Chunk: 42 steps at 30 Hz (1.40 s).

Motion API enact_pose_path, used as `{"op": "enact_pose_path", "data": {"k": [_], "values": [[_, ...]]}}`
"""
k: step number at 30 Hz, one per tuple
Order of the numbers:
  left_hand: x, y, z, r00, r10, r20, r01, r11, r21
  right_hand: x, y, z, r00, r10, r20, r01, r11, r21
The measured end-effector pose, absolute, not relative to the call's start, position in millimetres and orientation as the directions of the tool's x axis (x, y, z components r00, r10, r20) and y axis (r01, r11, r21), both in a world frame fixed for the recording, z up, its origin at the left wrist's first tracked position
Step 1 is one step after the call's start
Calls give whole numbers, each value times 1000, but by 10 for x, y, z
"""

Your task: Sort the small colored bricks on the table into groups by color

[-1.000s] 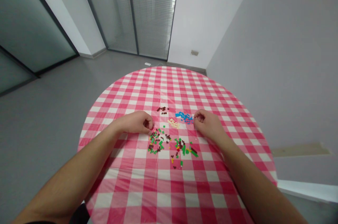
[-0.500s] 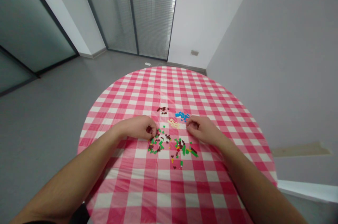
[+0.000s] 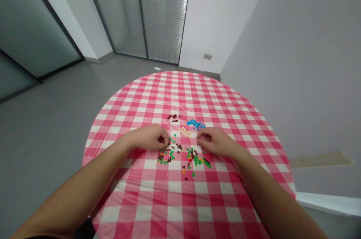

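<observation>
Several small building pieces lie in groups on a round table. My left hand (image 3: 153,137), fingers curled together, rests at the left edge of a mixed green and brown pile (image 3: 167,155); anything in its fingertips is too small to make out. My right hand (image 3: 213,140) is also closed, its fingertips just right of the cream pieces (image 3: 185,131) and below the blue pieces (image 3: 195,124); what it may hold is hidden. Nearer to me lies a second pile of green, brown, red and yellow pieces (image 3: 196,157). Dark brown pieces (image 3: 174,117) sit farther back.
A red and white checked cloth (image 3: 180,201) covers the table. Behind it are glass partitions (image 3: 160,13) and a white wall with a socket plate (image 3: 208,56). A grey wall stands to the right.
My right hand has moved slightly down and left, away from the blue pieces, which show more fully. My left hand has shifted a little to the right.
</observation>
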<state>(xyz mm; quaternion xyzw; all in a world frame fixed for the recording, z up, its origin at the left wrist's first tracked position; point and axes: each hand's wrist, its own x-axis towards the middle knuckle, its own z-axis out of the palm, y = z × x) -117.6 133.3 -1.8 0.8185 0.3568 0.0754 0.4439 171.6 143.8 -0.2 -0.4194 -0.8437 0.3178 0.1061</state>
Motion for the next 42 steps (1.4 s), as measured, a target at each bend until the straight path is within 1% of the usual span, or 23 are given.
{"op": "enact_pose_path", "data": {"k": [7,13,17,22,27,32,36,39,42], "values": [[-1154,1319,-28,745,646,-166,531,-422,735,1709,1443,13,-616,786,-53,631,452,-630],[-1169,1324,-44,741,647,-178,520,-386,762,1711,1449,3,-615,787,-45,629,455,-631],[-1167,1336,-56,757,630,-173,505,-396,767,1721,1453,-8,-612,790,-40,623,451,-639],[-1150,1327,27,774,610,-169,478,-389,788,1726,1447,-12,-615,789,-16,615,467,-636],[-1141,1308,57,707,688,-163,445,-255,859,1702,1416,10,-609,793,9,616,481,-624],[-1145,1348,-60,665,727,-173,434,-188,881,1684,1403,5,-603,797,21,611,479,-631],[-1146,1383,-137,617,773,-150,359,-107,927,1690,1415,-19,-599,800,19,607,470,-641],[-1134,1419,-191,548,829,-109,331,-95,939,1697,1424,-34,-604,797,21,598,470,-649],[-1101,1453,-261,485,873,-49,336,-134,932,1698,1427,-45,-600,800,20,592,460,-662]]}}
